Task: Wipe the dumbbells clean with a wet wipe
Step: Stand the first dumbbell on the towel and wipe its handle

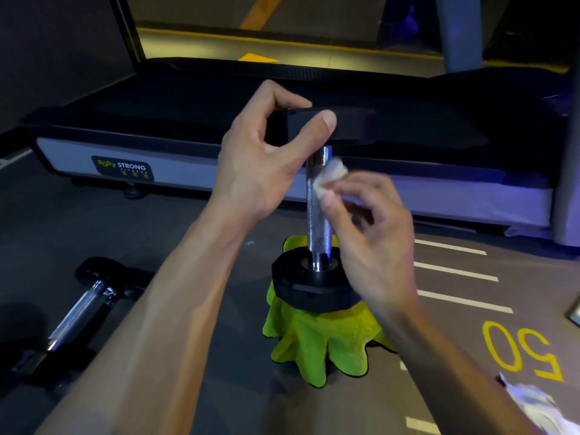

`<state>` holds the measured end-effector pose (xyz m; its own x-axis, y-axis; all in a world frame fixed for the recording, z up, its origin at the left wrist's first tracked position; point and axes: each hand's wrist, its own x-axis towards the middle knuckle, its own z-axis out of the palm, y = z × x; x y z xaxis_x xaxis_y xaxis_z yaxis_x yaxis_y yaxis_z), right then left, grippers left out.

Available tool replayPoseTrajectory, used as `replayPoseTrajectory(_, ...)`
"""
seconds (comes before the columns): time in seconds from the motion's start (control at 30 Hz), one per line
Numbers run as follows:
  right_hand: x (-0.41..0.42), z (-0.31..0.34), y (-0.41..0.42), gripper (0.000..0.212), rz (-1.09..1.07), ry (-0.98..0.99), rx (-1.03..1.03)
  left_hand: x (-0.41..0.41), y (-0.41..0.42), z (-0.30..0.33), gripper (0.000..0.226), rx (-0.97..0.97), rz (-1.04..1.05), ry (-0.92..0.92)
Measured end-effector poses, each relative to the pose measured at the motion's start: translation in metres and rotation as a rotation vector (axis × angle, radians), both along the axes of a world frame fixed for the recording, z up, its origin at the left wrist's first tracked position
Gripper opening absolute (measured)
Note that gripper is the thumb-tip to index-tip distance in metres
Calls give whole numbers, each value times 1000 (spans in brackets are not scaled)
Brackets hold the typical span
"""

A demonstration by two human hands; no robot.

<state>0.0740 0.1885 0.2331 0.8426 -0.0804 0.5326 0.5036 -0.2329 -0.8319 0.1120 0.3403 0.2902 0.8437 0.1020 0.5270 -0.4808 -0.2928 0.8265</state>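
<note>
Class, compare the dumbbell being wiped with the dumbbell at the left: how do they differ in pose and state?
The wiped dumbbell stands upright on a green cloth; the left dumbbell lies on the floor. The left hand grips the upright one's top head while the right hand presses a wipe to its handle; the lying one is untouched. Both have black heads and metal handles.

Knurled chrome dumbbell handle (318, 211), fluffy cloth (317, 343)
</note>
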Motion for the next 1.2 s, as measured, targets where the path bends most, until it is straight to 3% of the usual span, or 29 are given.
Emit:
replayPoseTrajectory(0.13, 12, 13, 14, 12, -48, 19, 193, -3, -5, 1, 35, 10, -28, -16)
replayPoseTrajectory(0.27, 17, 14, 3, 22, 174, 219, 600, -6, -3, 0, 32, 14, -4, -13)
replayPoseTrajectory(0.37, 33, 18, 2, 11, 199, 332, 529, -7, -3, 2, 30, 11, -7, -13)
replayPoseTrajectory(0.47, 43, 20, 15, 31, 193, 522, 453, -7, -6, 3, 30, -2, 1, -2)
replayPoseTrajectory(0.53, 44, 20, 18, 36, 226, 581, 508, -7, -6, 2, 31, 1, 2, 4)
replayPoseTrajectory(0.67, 37, 16, 14, 22, 290, 499, 590, -7, -3, 2, 34, -14, 1, -3)
replayPoseTrajectory(0.87, 34, 24, -4, 6, 55, 331, 520, -8, -6, 3, 40, 15, -4, 6)
replayPoseTrajectory(1.07, 2, 28, 3, 25, 229, 323, 503, -5, -4, 4, 35, 8, 28, 20)
replayPoseTrajectory(1.2, 5, 23, 0, 13, 99, 248, 391, -6, -3, 4, 34, -7, 41, 24)
